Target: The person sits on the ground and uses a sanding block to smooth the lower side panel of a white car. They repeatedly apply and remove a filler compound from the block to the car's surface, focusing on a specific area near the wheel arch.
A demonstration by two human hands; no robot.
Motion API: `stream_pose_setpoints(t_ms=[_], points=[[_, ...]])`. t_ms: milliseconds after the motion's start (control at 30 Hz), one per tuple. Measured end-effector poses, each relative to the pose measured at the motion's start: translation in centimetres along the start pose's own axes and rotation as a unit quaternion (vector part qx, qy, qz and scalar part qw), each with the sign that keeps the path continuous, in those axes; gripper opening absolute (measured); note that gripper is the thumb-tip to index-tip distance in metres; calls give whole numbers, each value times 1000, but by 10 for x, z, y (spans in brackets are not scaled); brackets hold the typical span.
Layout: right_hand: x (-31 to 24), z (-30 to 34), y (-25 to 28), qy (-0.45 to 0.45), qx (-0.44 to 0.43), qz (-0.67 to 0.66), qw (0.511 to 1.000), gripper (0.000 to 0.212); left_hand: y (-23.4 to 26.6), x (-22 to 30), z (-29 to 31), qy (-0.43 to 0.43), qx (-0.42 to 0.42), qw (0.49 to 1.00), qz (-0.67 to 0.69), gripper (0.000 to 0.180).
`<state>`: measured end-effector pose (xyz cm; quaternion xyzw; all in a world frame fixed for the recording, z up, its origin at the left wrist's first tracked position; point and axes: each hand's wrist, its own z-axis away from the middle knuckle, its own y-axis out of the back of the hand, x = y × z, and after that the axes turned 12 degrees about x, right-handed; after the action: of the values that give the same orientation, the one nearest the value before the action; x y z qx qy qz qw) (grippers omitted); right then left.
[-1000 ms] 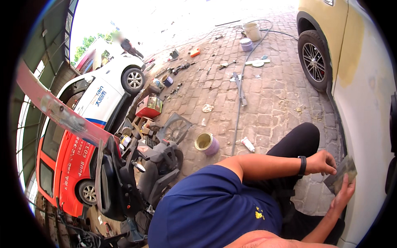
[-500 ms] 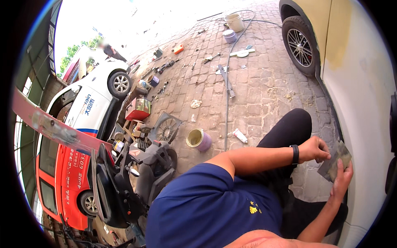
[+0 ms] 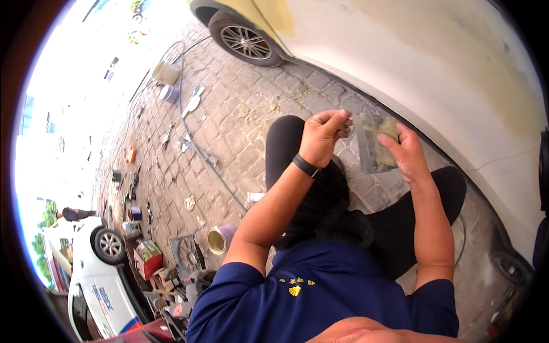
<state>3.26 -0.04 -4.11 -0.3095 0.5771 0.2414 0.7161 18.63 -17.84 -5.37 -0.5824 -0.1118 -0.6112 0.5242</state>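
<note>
A flat grey square plate, smeared with a yellowish paste, is gripped at its right side by my right hand, the thumb lying over its face. Just left of it, my left hand is raised with thumb and fingers pinched together. Whatever is in that pinch, if anything, is too small to make out. A dark band circles my left wrist. Both hands are in front of my bent knees, beside the pale car body panel, which carries yellowish patches. Neither hand touches the panel.
A car wheel stands ahead. On the brick paving lie a hose, a white tube, an open can and two pails. Farther left are a red box, scattered tools and a white car.
My view has swung right, toward the car panel. My left hand has moved a little away from the plate; the right still holds it, with more of its face showing.
</note>
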Motion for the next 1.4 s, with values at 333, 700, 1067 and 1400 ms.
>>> stream_pose_setpoints(t_ms=[333, 700, 1067, 1400], points=[[-6, 18, 45, -8, 153, -137, 979, 27, -52, -43, -8, 63, -149, 987, -8, 19], [22, 60, 108, -22, 282, -145, 948, 21, -101, -99, -1, 155, -197, 968, 18, 20], [15, 94, 148, 17, 314, -254, 915, 25, -142, -127, 16, 195, -285, 938, 33, 21], [11, 93, 143, -29, 194, -262, 945, 27, -140, -137, 0, 172, -459, 855, 170, 33]])
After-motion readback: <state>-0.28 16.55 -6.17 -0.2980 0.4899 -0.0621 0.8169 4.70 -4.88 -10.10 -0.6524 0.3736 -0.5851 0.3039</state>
